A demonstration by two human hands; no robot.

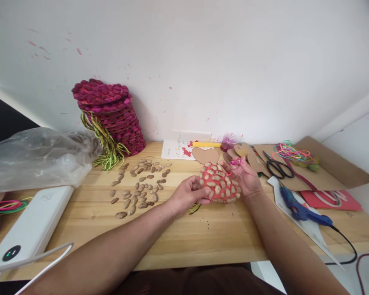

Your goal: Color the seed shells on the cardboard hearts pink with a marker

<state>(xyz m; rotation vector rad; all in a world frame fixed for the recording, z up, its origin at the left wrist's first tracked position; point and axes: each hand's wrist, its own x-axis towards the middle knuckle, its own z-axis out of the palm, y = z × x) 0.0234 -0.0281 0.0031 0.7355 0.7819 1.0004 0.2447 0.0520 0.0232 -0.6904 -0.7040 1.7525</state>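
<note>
My left hand (189, 192) is closed on the left edge of a red disc studded with unshelled peanuts (219, 183), held tilted above the wooden table. At the disc's upper right, my right hand (247, 177) pinches a small pink thing (235, 162) whose kind I cannot make out. A thin pink tip reaches from those fingers to the peanuts. Yellow-green strands (194, 208) show under the disc. Loose peanuts (134, 200) lie spread on the table left of my hands.
Behind the hands stand a cup of pink liquid (228, 142) and a cardboard heart (205, 155). A magenta peanut-covered cylinder (123, 119) leans near the wall. Rightward lie scissors (279, 166) and a blue glue gun (304, 211); leftward, a plastic bag (39, 157) and white power bank (33, 221).
</note>
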